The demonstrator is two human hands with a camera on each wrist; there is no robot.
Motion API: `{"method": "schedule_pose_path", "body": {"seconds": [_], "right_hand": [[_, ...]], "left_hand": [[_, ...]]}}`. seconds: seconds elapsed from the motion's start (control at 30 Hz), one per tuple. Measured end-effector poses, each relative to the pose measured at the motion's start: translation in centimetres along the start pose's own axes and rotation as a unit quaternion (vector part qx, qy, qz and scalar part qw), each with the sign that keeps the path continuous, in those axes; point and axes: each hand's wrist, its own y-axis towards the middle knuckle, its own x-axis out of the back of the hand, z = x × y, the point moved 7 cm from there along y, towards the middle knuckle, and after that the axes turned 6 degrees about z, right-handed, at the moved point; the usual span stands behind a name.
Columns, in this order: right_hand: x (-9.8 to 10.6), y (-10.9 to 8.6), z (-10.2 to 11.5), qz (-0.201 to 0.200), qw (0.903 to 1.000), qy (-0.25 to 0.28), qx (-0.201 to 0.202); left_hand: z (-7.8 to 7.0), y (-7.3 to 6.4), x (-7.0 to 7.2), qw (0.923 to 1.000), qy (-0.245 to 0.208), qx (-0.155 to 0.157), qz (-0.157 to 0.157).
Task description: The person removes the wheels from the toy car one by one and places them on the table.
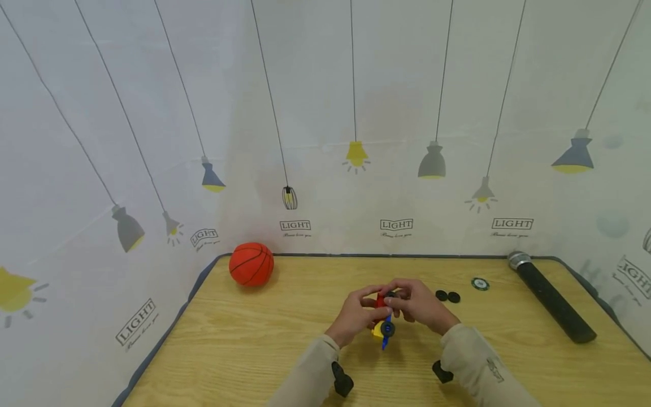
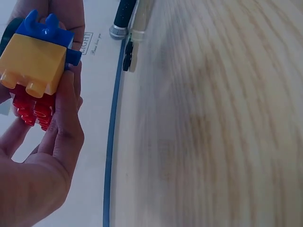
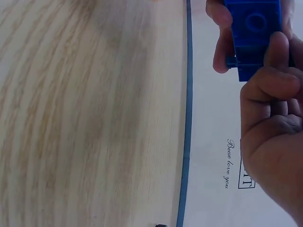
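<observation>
Block toy (image 1: 377,329) is hanging above the table (image 1: 244,345); the left hand (image 1: 352,316) is gripping it with bent fingers, the right hand (image 1: 423,305) is pinching it, and two black wheels (image 1: 441,295) are lying nearby.

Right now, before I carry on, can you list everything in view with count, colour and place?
Block toy: one, red, yellow and blue, in both hands
Fitted wheel: at least one, black, on the toy
Loose wheels: two, black, on the table right of the hands
Chip: one, dark and white, beyond those wheels
Microphone: one, black with silver head, table's right side
Ball: one, orange-red, table's far left
Table: one, light wood, under everything
Wall covering: white, printed lamps and "LIGHT" signs, behind the table
Left hand: one, bare, holding the toy
Right hand: one, bare, holding the toy
Sleeves: two, beige, on the forearms
</observation>
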Motion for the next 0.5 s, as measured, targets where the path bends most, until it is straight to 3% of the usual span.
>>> {"method": "schedule_pose_path", "body": {"seconds": [0.4, 0.5], "right_hand": [[0.13, -0.12, 0.16, 0.010, 0.9986, -0.019, 0.048], [0.10, -0.09, 0.27, 0.005, 0.9946, -0.081, 0.065]], "left_hand": [[-0.14, -0.01, -0.09, 0.9996, 0.027, -0.002, -0.001], [0.25, -0.09, -0.15, 0.9992, 0.039, 0.007, -0.002]]}}
